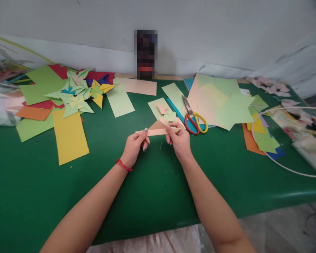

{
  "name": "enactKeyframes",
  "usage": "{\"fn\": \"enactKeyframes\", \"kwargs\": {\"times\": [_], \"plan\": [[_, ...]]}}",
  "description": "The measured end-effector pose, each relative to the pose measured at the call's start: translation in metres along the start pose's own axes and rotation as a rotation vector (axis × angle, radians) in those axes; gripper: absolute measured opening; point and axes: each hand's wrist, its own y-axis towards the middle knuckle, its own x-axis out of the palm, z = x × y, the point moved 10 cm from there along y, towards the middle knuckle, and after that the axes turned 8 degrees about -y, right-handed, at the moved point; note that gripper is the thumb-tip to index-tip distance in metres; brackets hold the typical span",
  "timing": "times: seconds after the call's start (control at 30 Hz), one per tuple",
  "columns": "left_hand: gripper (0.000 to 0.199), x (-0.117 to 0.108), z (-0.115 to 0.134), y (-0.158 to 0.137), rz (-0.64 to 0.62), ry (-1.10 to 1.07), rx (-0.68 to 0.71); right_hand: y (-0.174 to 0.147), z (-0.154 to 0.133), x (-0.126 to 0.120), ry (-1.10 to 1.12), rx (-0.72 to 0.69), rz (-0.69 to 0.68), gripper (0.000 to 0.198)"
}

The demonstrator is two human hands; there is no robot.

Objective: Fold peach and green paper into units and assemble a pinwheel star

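Note:
A piece of folded peach paper point(158, 132) is stretched between my two hands above the green table. It has a long flat band along the near side and a peak behind it. My left hand point(135, 146), with a red string bracelet at the wrist, pinches its left end between thumb and fingers. At the right end my right hand point(179, 138) grips the same paper. Just beyond it lie small folded peach and pale green pieces point(170, 116). Scissors point(191, 114) with one red and one yellow handle rest close to my right hand, on a blue strip.
Folded paper stars point(77, 93) are heaped at the left among coloured sheets, near a yellow sheet point(71, 137). Large pale green and peach sheets point(231, 109) lie at the right. A white hoop point(268, 158) overhangs the right side. A blurred-out upright object point(146, 54) leans at the wall.

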Motion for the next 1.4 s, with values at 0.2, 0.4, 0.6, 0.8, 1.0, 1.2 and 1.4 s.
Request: {"fn": "enactKeyframes", "kwargs": {"times": [0.2,0.4,0.6,0.8,1.0,1.2,1.4], "plan": [[0.055,0.0,0.006,0.0,-0.027,-0.103,0.038,0.004,0.009,-0.002,0.072,0.056,-0.004,0.026],[0.056,-0.007,0.009,0.006,0.006,-0.207,0.029,0.006,0.014,0.004,0.211,0.101,-0.114,0.025],[0.037,0.013,0.002,-0.002,-0.187,0.163,-0.091,-0.003,0.006,0.017,0.063,0.12,-0.236,0.027],[0.025,0.018,0.009,-0.006,-0.182,0.365,-0.013,-0.003,0.002,0.018,0.073,0.106,-0.228,0.028],[0.025,0.016,0.009,-0.005,-0.16,0.357,-0.014,-0.006,0.005,0.028,-0.074,0.031,-0.312,0.024],[0.023,0.018,0.005,-0.003,-0.218,0.336,-0.054,-0.005,-0.011,0.018,-0.11,-0.126,-0.222,0.019],[0.022,0.004,0.003,0.004,-0.108,0.147,-0.013,-0.019,-0.045,0.023,-0.404,-0.495,-0.304,0.018]]}}
